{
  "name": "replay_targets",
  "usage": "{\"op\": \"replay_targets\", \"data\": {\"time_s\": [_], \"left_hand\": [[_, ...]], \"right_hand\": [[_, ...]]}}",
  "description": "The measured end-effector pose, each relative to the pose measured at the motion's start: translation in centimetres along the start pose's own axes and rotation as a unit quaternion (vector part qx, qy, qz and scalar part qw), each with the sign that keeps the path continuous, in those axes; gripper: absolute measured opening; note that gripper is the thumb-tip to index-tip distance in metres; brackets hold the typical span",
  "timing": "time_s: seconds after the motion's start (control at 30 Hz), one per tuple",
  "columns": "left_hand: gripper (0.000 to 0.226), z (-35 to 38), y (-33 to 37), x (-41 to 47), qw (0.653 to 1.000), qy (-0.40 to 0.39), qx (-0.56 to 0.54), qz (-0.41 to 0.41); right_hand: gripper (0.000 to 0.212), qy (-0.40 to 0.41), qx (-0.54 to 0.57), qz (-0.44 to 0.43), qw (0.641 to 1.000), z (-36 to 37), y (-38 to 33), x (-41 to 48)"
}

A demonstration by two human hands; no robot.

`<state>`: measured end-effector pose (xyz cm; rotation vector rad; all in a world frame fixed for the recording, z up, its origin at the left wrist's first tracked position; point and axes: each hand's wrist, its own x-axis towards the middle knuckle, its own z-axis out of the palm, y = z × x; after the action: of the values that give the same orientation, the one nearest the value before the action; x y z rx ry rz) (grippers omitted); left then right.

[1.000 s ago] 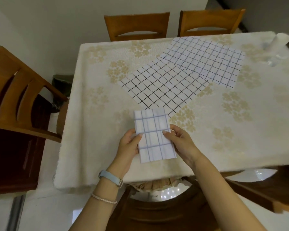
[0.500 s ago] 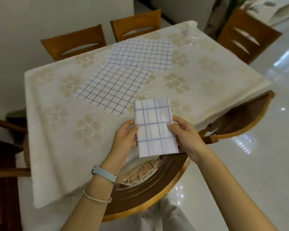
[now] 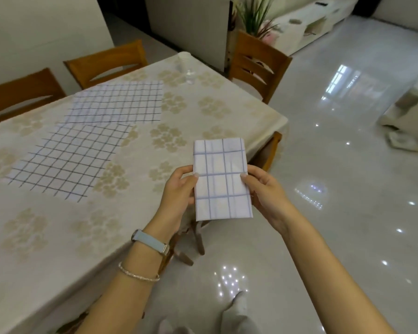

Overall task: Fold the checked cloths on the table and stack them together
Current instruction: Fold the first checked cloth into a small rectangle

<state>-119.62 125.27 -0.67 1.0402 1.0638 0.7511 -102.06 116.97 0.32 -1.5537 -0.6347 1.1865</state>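
progress: one cloth of three is folded. you hold the folded cloth (image 3: pixel 222 179) in the air, just off the near corner of the table (image 3: pixel 58 237), above the floor. your left hand (image 3: pixel 179 191) pinches its left edge, thumb on the top face. your right hand (image 3: pixel 266 191) pinches its right edge the same way. neither hand holds anything else.

remaining: two cloths lie flat and unfolded on the table, well apart from your hands. the dark cloth (image 3: pixel 65 157) lies nearer. the blue cloth (image 3: pixel 116 102) lies beyond it. the two meet along one edge; which one lies over the other cannot be told. no stack exists yet.

judgement: about a third of the folding is done. the folded cloth has to be set down as the base, and each flat cloth folded and placed on it.
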Motion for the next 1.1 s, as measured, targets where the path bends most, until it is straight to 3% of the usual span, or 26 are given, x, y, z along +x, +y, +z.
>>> {"op": "replay_targets", "data": {"time_s": [0.23,0.5,1.1], "left_hand": [[0.02,9.3,-0.1,2.9,0.999,-0.032,0.0,-0.004],[0.02,14.7,0.7,8.4,0.999,-0.049,0.008,-0.004],[0.02,22.1,3.1,30.8,0.998,-0.015,0.02,-0.054]], "right_hand": [[0.027,0.024,0.027,-0.003,0.999,-9.1,-2.2,1.8],[0.024,0.04,0.056,0.009,0.998,-14.2,-3.6,6.8],[0.019,0.063,-0.036,0.047,0.996,-20.1,-9.6,31.5]]}}
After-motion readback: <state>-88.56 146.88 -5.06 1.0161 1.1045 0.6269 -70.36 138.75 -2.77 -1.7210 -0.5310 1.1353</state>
